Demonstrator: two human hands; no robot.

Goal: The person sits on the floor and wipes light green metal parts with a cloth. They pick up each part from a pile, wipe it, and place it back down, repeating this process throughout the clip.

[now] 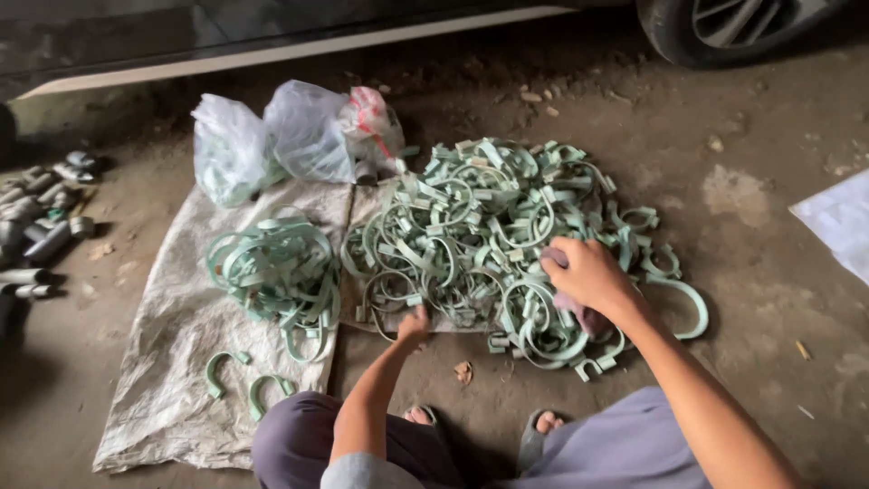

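Note:
A big heap of pale green curved metal clamps (489, 217) lies on the ground in front of me. My right hand (584, 276) rests on the heap's right side, fingers closed on a pinkish-purple cloth (579, 312). My left hand (414, 326) reaches to the heap's near edge, fingers curled at a clamp; what it grips is hidden. A smaller, neater pile of the same clamps (276, 267) lies on a grey woven sack (172, 380) to the left. Two single clamps (244, 380) lie near my left knee.
Clear plastic bags (290, 136) stand behind the piles. Short grey pipe pieces (41, 226) lie at the far left. A car's sill and wheel (724, 27) run along the back. A white sheet (837, 222) lies at the right. My feet in sandals (534, 430) are below the heap.

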